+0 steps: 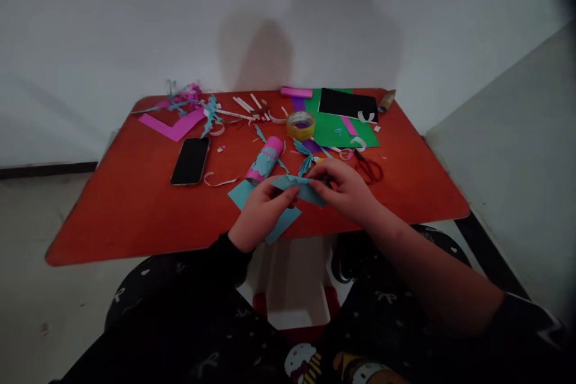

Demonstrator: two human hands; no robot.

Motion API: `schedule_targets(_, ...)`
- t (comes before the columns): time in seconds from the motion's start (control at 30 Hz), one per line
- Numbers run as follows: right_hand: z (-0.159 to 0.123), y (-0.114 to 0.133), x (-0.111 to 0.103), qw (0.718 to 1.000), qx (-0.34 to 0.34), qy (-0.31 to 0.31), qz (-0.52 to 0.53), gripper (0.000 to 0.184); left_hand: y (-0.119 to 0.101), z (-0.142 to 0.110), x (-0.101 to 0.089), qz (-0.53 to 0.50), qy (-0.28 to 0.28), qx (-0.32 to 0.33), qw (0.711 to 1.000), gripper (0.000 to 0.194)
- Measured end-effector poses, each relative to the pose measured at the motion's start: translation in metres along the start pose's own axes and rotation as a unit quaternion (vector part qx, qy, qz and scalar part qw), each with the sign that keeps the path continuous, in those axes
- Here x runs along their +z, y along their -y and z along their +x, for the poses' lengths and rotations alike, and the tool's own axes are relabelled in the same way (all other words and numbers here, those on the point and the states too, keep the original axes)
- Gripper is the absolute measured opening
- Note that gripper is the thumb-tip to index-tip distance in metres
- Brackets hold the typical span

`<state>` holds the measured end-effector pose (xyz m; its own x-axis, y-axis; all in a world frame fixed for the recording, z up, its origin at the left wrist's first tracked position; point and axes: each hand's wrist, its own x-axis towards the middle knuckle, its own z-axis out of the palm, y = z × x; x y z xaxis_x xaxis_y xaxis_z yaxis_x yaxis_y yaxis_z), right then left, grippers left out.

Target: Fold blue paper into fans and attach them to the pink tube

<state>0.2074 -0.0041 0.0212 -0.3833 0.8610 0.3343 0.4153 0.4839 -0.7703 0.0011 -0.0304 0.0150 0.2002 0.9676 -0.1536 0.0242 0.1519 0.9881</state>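
Note:
My left hand (263, 213) and my right hand (342, 189) pinch a folded piece of light blue paper (299, 186) between them, above the red table. Under my left hand lies a flat blue paper piece (241, 194), with its other corner showing below the wrist. Just beyond that hand, a cardboard tube wrapped in pink paper (265, 159) lies tilted on its side, with blue cut-outs on it. Red-handled scissors (369, 170) lie to the right of my right hand, apart from it.
The red table (135, 192) holds a black phone (190, 161), a tape roll (300, 125), green paper (335, 129), black paper (347, 105), a pink L-shaped paper (171, 125), and several paper scraps. A white wall stands behind it.

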Motion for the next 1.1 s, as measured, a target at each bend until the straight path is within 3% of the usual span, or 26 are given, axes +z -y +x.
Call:
schedule_targets(0.13,0.0003,0.0032,0.0019,0.996,-0.064,-0.002,-0.061,0.014,0.0029,-0.0007,0.0010,0.002,-0.009,-0.022,1.000,0.034)
schedule_targets(0.27,-0.0004,0.0007,0.0045,0.992,-0.089,-0.019,-0.091,0.020,0.0040,-0.0006,-0.0006,-0.013,-0.005,-0.047,0.999,0.034)
schedule_targets(0.43,-0.0033,-0.0010,0.0070,0.986,-0.116,-0.008,-0.120,0.024,0.0034,-0.0014,-0.0014,0.000,0.040,-0.082,0.996,0.033)
schedule_targets(0.57,-0.0061,-0.0001,0.0076,0.979,-0.128,0.008,-0.158,0.029,0.0029,-0.0023,-0.0009,-0.008,0.030,-0.089,0.996,0.034)
schedule_targets(0.77,-0.0034,0.0008,0.0097,0.984,-0.136,0.008,-0.118,0.027,-0.0039,-0.0041,-0.0026,0.062,0.004,-0.045,0.997,0.027)
schedule_targets(0.93,0.0009,0.0028,0.0078,0.991,-0.121,0.033,-0.051,0.026,-0.0022,-0.0036,-0.0045,0.110,-0.038,0.038,0.993,0.021)
schedule_targets(1.1,-0.0020,0.0050,0.0078,0.992,-0.115,-0.003,-0.041,0.023,-0.0017,-0.0023,-0.0049,0.125,-0.025,0.096,0.987,0.015)
